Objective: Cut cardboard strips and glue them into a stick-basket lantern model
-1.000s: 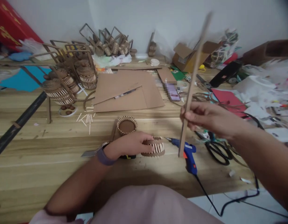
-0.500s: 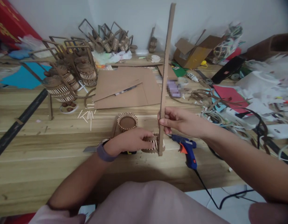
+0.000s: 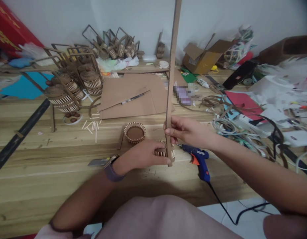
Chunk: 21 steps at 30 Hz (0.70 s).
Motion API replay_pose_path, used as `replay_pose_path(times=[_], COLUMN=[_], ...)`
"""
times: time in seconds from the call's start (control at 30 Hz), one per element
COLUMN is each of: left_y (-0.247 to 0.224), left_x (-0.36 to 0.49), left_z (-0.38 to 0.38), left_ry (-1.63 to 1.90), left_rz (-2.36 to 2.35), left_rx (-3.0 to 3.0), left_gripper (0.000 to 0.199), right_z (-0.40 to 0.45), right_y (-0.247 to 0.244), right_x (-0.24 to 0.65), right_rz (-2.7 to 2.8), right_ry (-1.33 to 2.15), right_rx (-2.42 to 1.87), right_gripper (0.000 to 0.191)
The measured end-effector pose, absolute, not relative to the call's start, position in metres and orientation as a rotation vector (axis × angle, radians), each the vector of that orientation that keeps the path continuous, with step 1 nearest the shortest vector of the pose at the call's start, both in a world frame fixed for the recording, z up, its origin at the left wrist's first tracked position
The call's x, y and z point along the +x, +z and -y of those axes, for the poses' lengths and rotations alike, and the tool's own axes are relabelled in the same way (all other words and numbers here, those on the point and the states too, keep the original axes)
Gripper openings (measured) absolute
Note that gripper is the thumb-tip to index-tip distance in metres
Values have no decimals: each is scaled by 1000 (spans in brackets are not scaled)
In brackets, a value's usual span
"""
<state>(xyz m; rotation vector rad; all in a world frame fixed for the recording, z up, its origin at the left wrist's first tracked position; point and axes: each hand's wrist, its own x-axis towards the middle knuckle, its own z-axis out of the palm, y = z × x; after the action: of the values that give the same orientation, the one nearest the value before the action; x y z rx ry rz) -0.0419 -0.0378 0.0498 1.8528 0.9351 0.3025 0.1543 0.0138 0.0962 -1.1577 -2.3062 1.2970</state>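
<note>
A long brown cardboard strip (image 3: 172, 66) stands nearly upright, its lower end against the side of a small striped piece (image 3: 161, 151) of cardboard and pale sticks. My right hand (image 3: 179, 130) pinches the strip in its lower part. Around the striped piece, my left hand (image 3: 151, 153) is closed, thumb and fingers pressing near the foot of the strip. A round ring-shaped basket (image 3: 135, 132) with a striped rim lies just beyond my left hand. To the right, a blue glue gun (image 3: 198, 156) rests on its side, nozzle toward the strip.
Finished striped buckets (image 3: 62, 98) stand at the left. A cardboard sheet (image 3: 133, 96) with a pen lies beyond the hands. Near my left wrist is a cutter (image 3: 97, 162). Coiled cables (image 3: 225, 127) and plastic clutter fill the right side. An open carton (image 3: 203, 58) stands behind.
The strip has shifted slightly left with my right hand. My left thumb has moved down and right, to the foot of the strip. The view has shifted a little.
</note>
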Motion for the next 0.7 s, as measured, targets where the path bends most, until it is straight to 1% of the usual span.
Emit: replay_pose_path(times=[0.2,0.4,0.7], left_y=[45,34,10], left_x=[-25,-20,-15], left_z=[52,61,68], left_ry=[433,325,133], left_rz=[-1269,-1399,-1434], left_rx=[2096,2326,2518], left_gripper=[23,23,25], right_z=[-8,6,24], right_y=[93,82,57], right_x=[159,171,181], right_rz=[2333,2392,2458], right_ry=[1146,982,1000], right_rx=[-1122,-1030,-988], right_gripper=[16,16,17])
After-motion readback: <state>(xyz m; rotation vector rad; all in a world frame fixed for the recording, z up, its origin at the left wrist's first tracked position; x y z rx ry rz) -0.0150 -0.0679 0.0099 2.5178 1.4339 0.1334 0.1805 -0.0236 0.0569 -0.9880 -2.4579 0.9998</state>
